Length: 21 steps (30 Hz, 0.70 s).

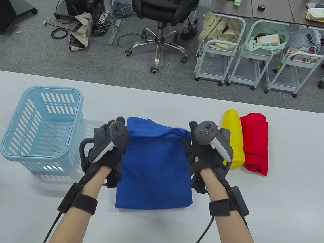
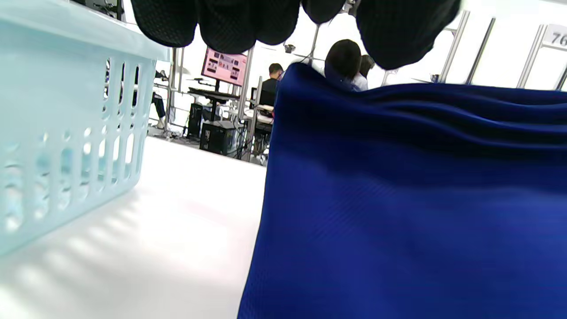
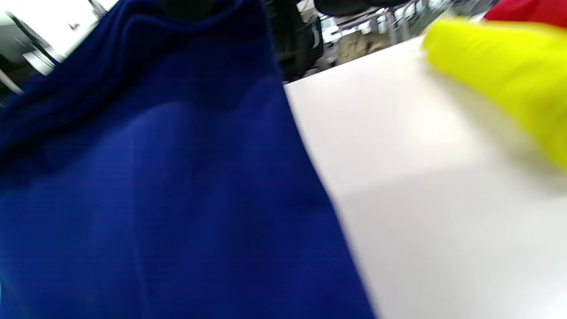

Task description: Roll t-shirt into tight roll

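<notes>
left of the left hand [image 1: 110, 145], the blue basket [image 1: 43, 126] stands near, with a narrow strip of bare table [image 1: 150, 236] between. right of the right hand [image 1: 208, 149], the yellow roll [image 1: 233, 140] lies just beside, blocking sideways travel.

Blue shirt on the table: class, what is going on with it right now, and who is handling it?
A person in sensor gloves is working on the blue t-shirt, folded into a long panel on the white table. The left hand and right hand each grip a far corner, lifting that edge; no roll is formed yet. A yellow roll and a red roll lie to the right, and a light blue basket stands on the left.
</notes>
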Each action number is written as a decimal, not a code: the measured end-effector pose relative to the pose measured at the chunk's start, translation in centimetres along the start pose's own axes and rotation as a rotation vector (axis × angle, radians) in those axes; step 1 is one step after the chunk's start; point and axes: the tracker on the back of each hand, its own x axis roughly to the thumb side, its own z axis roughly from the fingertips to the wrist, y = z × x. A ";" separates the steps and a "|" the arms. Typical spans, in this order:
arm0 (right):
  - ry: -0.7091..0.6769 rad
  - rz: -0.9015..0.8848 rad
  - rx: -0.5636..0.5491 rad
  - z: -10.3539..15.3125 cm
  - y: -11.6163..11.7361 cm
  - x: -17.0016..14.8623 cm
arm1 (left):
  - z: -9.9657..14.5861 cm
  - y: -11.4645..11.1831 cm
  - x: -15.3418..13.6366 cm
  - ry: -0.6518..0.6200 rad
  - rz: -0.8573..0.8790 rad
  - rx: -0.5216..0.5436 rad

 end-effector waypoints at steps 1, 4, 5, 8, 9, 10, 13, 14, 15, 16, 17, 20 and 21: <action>0.003 0.057 0.031 0.3 0.5 0.2 | 0.1 0.0 0.0 -0.014 0.014 -0.016; -0.146 0.183 0.109 1.8 4.2 0.3 | 1.6 -2.2 -0.1 -0.074 -0.007 -0.067; -0.188 0.178 0.162 2.5 6.0 0.1 | 2.4 -3.8 -0.3 -0.097 -0.035 -0.112; -0.261 0.182 0.302 3.9 10.8 -0.6 | 4.6 -9.1 -0.7 -0.205 -0.045 -0.360; -0.262 0.241 0.324 4.5 12.4 -1.0 | 5.7 -11.0 -0.8 -0.224 -0.065 -0.460; -0.266 0.280 0.312 5.0 13.0 -1.2 | 6.3 -12.0 -0.9 -0.248 -0.095 -0.517; -0.256 0.413 0.232 7.4 13.9 -2.4 | 9.1 -14.1 -1.2 -0.325 -0.334 -0.566; -0.271 0.433 0.252 8.2 14.0 -2.7 | 9.7 -13.8 -1.1 -0.342 -0.342 -0.545; -0.277 0.445 0.275 8.7 13.9 -3.0 | 10.1 -13.5 -1.0 -0.350 -0.305 -0.547; -0.269 0.446 0.284 9.5 13.8 -3.3 | 10.6 -13.0 -0.8 -0.363 -0.268 -0.536; -0.268 0.447 0.284 10.0 13.7 -3.4 | 11.1 -12.5 -0.6 -0.372 -0.252 -0.508; -0.275 0.428 0.231 11.0 13.9 -3.6 | 12.2 -11.4 0.0 -0.442 -0.202 -0.452; -0.289 0.471 0.234 11.1 14.0 -3.3 | 12.2 -11.1 0.4 -0.504 -0.189 -0.447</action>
